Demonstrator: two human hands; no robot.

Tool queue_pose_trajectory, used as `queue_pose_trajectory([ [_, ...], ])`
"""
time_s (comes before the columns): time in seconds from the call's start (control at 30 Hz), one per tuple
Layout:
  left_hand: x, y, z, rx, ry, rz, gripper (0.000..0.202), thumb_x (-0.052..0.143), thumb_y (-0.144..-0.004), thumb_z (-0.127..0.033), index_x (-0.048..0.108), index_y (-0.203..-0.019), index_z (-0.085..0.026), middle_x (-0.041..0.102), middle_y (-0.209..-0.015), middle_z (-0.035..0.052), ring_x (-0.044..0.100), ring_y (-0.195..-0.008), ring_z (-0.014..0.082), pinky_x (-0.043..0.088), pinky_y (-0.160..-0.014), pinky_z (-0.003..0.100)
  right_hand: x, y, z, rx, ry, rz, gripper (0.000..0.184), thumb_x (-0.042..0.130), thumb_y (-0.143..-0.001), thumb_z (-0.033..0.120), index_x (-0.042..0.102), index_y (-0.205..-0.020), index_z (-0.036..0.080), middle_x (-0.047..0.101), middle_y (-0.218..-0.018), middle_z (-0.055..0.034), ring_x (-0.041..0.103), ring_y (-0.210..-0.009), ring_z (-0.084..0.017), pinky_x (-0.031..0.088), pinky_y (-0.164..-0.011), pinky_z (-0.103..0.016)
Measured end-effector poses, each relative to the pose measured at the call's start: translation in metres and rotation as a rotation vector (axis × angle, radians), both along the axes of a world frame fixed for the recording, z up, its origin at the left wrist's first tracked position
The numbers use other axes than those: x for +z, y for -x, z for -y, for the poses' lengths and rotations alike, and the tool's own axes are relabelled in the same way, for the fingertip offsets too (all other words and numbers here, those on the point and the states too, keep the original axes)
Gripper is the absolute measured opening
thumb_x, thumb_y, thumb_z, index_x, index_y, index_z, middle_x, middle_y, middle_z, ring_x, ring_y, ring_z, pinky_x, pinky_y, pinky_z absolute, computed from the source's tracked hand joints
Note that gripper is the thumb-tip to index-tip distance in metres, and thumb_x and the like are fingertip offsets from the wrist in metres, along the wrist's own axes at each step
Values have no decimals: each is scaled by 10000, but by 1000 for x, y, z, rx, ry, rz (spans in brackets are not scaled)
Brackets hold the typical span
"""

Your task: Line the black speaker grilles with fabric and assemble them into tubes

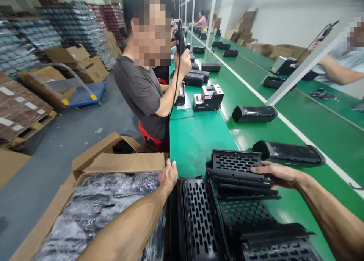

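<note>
My left hand [168, 176] rests at the edge of an open cardboard box [125, 163], knuckles up, fingers curled down and hidden from view. The box holds several black parts wrapped in clear plastic [93, 208]. My right hand [277, 174] lies with fingers stretched flat on the right side of a stack of black perforated plastic panels [236, 166] on the green bench [196, 139]. More perforated panels [199, 219] lie overlapping in front of me.
A black oblong housing [288, 153] lies just beyond my right hand, another [254, 113] farther up. A seated person in a grey shirt [142, 86] works to the left with a corded tool [179, 35]. A small machine [208, 97] stands there. Cardboard boxes and pallets fill the left floor.
</note>
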State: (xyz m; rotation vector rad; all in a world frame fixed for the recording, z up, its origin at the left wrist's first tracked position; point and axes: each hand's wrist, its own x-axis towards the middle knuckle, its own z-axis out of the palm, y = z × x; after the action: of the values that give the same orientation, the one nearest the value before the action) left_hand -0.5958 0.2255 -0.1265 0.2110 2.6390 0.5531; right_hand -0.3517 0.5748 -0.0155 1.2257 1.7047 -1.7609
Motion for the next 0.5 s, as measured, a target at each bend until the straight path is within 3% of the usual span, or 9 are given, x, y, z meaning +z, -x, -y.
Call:
queue_pose_trajectory([
  [0.1,0,0,1,-2,-8,5,565,258,-1097,-455,425,-1564,-186,745,-1272,181,688,-1246,319,477,-1073,453,-3,-2,2,-59,39,-33,568,828,-816,459,609,-1283,219,738,-1023,-120,651,-707,-193,439,-497,-268],
  [0.17,1,0,1,-1,-12,9,569,248,-1096,-452,423,-1565,-180,745,-1265,190,688,-1243,333,476,-1070,471,-5,-4,6,-111,63,-77,528,806,-848,442,609,-1275,203,730,-1002,-97,654,-735,-179,490,-571,-272],
  [0.3,2,0,1,-1,-19,13,566,242,-1094,-444,430,-1558,-179,747,-1255,196,691,-1231,350,481,-1056,489,-6,-6,10,-197,81,-143,474,796,-864,405,622,-1263,218,723,-1163,-115,694,-962,-230,569,-768,-348],
  [0.5,6,-1,2,-10,-30,9,577,246,-1093,-451,408,-1570,-169,722,-1312,197,652,-1298,339,451,-1099,474,-3,-13,15,-258,7,-197,312,848,-803,442,720,-1030,270,749,-1159,-118,710,-1001,-275,561,-747,-343],
])
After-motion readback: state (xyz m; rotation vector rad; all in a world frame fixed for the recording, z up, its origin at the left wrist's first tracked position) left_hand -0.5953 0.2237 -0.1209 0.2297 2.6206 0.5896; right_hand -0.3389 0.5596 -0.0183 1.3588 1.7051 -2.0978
